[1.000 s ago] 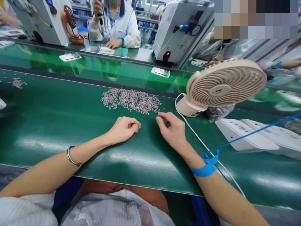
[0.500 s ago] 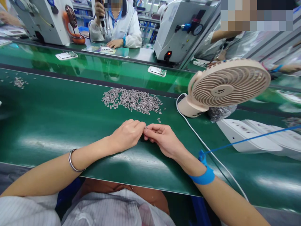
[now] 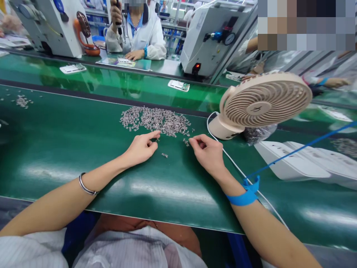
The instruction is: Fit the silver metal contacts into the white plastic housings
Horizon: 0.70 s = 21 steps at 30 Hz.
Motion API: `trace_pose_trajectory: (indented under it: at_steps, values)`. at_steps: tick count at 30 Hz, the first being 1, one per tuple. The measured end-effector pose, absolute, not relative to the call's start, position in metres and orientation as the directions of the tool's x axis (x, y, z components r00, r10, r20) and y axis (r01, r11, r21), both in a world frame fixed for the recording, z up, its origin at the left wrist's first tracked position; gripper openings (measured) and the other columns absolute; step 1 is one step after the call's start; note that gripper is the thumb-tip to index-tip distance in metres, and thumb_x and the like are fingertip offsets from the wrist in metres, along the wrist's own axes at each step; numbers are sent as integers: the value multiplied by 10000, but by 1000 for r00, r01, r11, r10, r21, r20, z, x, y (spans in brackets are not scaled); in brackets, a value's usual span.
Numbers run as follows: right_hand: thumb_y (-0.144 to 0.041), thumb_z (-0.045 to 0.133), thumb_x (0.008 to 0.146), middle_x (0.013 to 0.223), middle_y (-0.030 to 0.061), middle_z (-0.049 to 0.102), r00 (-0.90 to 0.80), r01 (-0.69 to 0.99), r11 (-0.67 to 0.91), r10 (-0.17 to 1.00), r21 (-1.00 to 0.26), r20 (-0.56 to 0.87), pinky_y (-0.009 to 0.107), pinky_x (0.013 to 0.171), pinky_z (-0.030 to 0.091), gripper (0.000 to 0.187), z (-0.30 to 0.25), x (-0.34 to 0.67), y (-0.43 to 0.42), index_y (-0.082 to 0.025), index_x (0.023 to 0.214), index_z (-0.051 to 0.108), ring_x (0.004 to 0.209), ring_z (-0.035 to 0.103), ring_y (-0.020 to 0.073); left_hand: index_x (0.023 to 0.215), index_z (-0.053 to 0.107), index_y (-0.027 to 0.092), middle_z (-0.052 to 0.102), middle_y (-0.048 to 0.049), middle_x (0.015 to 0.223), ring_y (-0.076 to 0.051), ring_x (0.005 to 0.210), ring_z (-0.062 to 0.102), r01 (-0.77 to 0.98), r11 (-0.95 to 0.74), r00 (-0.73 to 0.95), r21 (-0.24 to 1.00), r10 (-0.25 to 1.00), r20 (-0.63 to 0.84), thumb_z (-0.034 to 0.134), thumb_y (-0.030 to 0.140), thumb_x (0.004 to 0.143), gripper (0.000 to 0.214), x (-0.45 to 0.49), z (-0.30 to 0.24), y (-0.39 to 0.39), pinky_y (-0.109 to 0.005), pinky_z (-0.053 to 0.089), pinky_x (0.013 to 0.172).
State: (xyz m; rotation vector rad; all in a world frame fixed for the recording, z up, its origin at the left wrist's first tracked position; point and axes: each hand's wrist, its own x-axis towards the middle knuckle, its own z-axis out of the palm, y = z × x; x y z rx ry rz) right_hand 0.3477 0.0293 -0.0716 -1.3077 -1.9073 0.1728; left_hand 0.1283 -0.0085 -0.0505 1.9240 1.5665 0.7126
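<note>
A heap of small silvery metal parts (image 3: 156, 121) lies on the dark green mat (image 3: 69, 149). My left hand (image 3: 141, 147) rests just in front of it, index finger stretched out to touch the heap's near edge, the other fingers curled. One joined part (image 3: 164, 155) lies loose between my hands. My right hand (image 3: 208, 152) sits to the right, thumb and forefinger pinched together beside a couple of stray parts (image 3: 185, 142). What the pinch holds is too small to see. A blue wrist strap (image 3: 244, 196) circles my right wrist.
A beige desk fan (image 3: 263, 102) stands at right, with its white cable (image 3: 227, 154) beside my right hand and white power strips (image 3: 295, 163) behind. White boards (image 3: 178, 85) ride the green conveyor beyond. A co-worker (image 3: 139, 33) and machines (image 3: 203, 41) are across. A smaller scatter of parts (image 3: 21, 101) lies far left.
My hands, which met half a second ago, have parted. The left has reached forward to the heap and the right has moved right. A joined part now lies on the mat between them.
</note>
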Motion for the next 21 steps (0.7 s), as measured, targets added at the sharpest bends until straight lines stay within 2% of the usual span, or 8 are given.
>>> trace_pose_trajectory:
  at_steps: [2, 4, 7, 9, 11, 14, 17, 21]
  values:
    - [-262, 480, 765, 557, 1, 567, -83, 728, 422, 837, -540, 541, 253, 521, 403, 173, -70, 354, 36, -178, 693, 613, 468, 479, 120, 1330, 419, 150, 682, -67, 1021, -118, 643, 601, 705, -179, 194, 687, 979, 57, 368, 203, 815, 520, 128, -51, -11, -276, 486, 684]
    - [-268, 458, 752, 628, 41, 616, 8, 762, 392, 790, -516, 613, 271, 553, 428, 215, -61, 366, 41, -158, 748, 642, 507, 520, 137, 1333, 417, 144, 609, -105, 1190, -200, 960, 597, 722, -214, 218, 658, 973, 77, 402, 259, 823, 523, 129, -52, -14, -358, 448, 863]
    - [-290, 470, 730, 721, 106, 648, 183, 834, 280, 672, -475, 717, 310, 625, 457, 274, -40, 393, 48, -114, 810, 665, 579, 563, 169, 1386, 327, 148, 252, -114, 1487, -348, 1341, 212, 815, -281, 280, 506, 957, 80, 493, 402, 802, 658, 134, -54, -15, -528, 231, 1043]
    - [-282, 494, 703, 770, 139, 653, 294, 864, 154, 619, -479, 728, 344, 679, 460, 300, -29, 414, 52, -88, 843, 674, 620, 575, 191, 1435, 185, 150, 52, -105, 1529, -394, 1370, 23, 882, -294, 305, 368, 952, 28, 475, 515, 801, 787, 140, -56, -9, -596, 156, 1043]
    - [-269, 524, 666, 809, 162, 650, 379, 872, 8, 621, -489, 686, 384, 739, 445, 324, -23, 433, 54, -72, 867, 685, 701, 590, 233, 1449, 72, 132, -56, -106, 1526, -406, 1366, -54, 910, -293, 315, 292, 949, -31, 416, 614, 794, 883, 148, -58, 3, -612, 120, 1045]
    - [-317, 577, 641, 971, 209, 629, 531, 819, -255, 675, -514, 512, 484, 817, 390, 420, -24, 454, 52, -83, 973, 687, 932, 562, 353, 1448, 31, 102, -74, -109, 1524, -417, 1362, -60, 909, -312, 340, 276, 938, -60, 329, 692, 780, 940, 162, -59, 24, -613, 97, 1053]
    - [-448, 577, 685, 1275, 229, 480, 636, 748, -473, 713, -465, 297, 589, 877, 305, 555, -29, 467, 41, -125, 1133, 629, 1133, 431, 449, 1450, 109, 143, 9, -98, 1533, -436, 1357, 12, 893, -348, 376, 286, 926, -46, 271, 705, 787, 884, 172, -60, 38, -622, 112, 1047]
    - [-580, 487, 745, 1397, 224, 325, 634, 759, -566, 755, -322, 167, 624, 905, 262, 651, -38, 479, 19, -129, 1206, 573, 1233, 286, 489, 1418, 251, 259, 89, -83, 1532, -444, 1349, 81, 871, -396, 417, 291, 909, -11, 263, 712, 789, 775, 176, -63, 40, -634, 100, 1039]
